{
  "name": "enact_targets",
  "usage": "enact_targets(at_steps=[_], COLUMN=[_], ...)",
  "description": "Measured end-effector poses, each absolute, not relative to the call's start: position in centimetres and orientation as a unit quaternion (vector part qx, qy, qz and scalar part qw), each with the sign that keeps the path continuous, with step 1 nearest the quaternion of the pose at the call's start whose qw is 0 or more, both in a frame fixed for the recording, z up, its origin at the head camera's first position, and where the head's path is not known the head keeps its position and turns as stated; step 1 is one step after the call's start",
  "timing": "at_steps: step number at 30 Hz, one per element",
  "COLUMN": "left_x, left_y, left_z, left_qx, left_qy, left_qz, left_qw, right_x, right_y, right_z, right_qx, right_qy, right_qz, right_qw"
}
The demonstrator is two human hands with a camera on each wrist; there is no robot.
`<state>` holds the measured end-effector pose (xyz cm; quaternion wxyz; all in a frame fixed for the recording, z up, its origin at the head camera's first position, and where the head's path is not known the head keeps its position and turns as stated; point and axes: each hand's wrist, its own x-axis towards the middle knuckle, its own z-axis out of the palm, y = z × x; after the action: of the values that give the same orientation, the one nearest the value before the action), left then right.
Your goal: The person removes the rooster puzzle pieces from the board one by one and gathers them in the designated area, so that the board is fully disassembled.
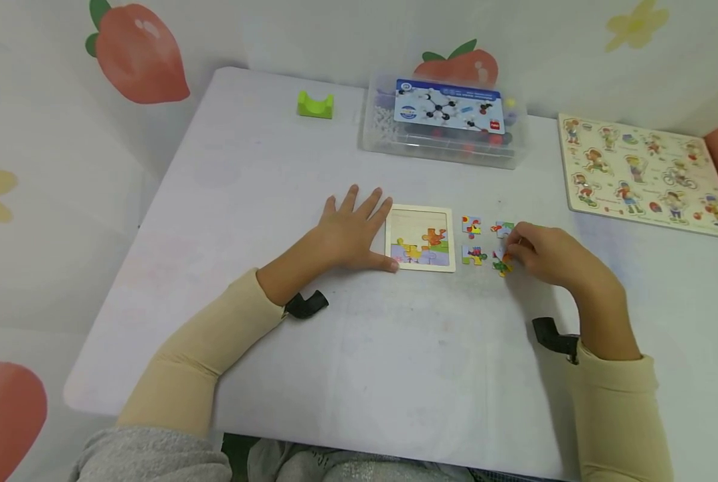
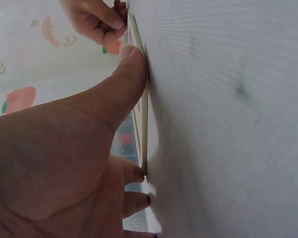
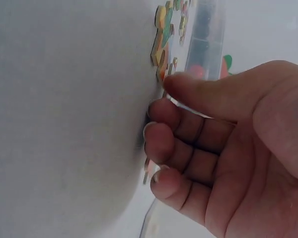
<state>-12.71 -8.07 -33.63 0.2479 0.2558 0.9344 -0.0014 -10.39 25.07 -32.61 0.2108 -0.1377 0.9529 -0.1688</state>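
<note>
My left hand [image 1: 351, 235] lies flat with fingers spread at the left edge of a small wooden puzzle tray [image 1: 453, 251]. In the left wrist view its thumb [image 2: 129, 69] presses along the tray's rim. Several joined pieces [image 1: 415, 253] fill the lower part of the tray; bare wood shows above. To the right lie loose jigsaw pieces, among them a yellow-and-red one [image 1: 470, 225] and a green one [image 1: 472, 255]. My right hand [image 1: 545, 258], fingers curled, pinches the edge of a colourful jigsaw piece [image 1: 501, 265] at the table; its fingertips partly hide the piece.
Behind the tray stands a clear plastic box [image 1: 383, 144] with a blue molecule-printed card [image 1: 449, 107]. A green curved block [image 1: 315, 106] sits at the back left. At the right lies a wooden picture board [image 1: 648, 174]. A patterned wall rises behind the table [image 1: 395, 375].
</note>
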Motion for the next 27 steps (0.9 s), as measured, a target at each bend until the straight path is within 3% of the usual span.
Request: enact_targets(at_steps=[10, 27], left_x=[-12.6, -12.7], left_y=[-8.1, -8.1], left_z=[-33.5, -33.6], left_qx=[0.252, 0.255], left_qy=[0.934, 0.934], left_qz=[-0.001, -0.001], left_qw=[0.253, 0.25], right_x=[-10.2, -10.2], right_y=[24.5, 23.8], right_z=[-32.1, -32.2], right_qx=[-0.118, -0.097], right_qy=[0.948, 0.952], right_qz=[-0.174, -0.161], right_qw=[0.239, 0.241])
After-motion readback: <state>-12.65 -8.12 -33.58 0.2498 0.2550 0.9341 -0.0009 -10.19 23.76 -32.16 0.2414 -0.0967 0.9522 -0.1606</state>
